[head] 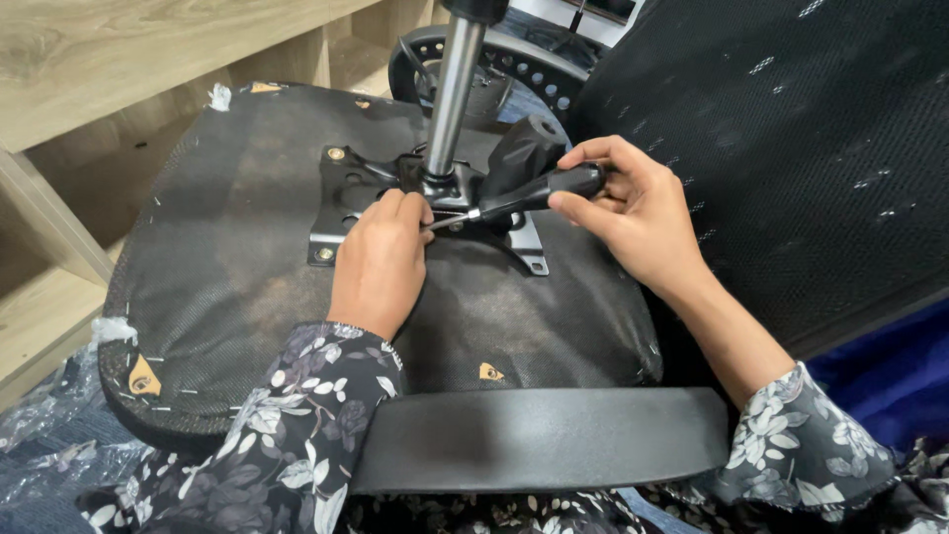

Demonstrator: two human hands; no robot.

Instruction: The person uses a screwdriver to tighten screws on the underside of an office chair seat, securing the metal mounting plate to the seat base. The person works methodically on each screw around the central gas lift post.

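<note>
An office chair seat (227, 247) lies upside down, its black fabric underside facing me. A black metal mounting plate (341, 188) is bolted at its centre, and a silver gas cylinder (453, 94) rises from it. My right hand (633, 213) grips the black handle of a screwdriver (524, 195), whose tip points left at the plate's mechanism. My left hand (381, 262) rests on the plate, with its fingertips pinching the screwdriver's metal shaft near the tip. Both of my sleeves are floral.
A black armrest pad (544, 440) lies across the near edge. The black mesh chair back (791, 148) fills the right side. Wooden shelving (119, 69) stands at the left. A wheeled chair base (514, 64) sits behind the cylinder. Clear plastic wrap (49, 435) lies at bottom left.
</note>
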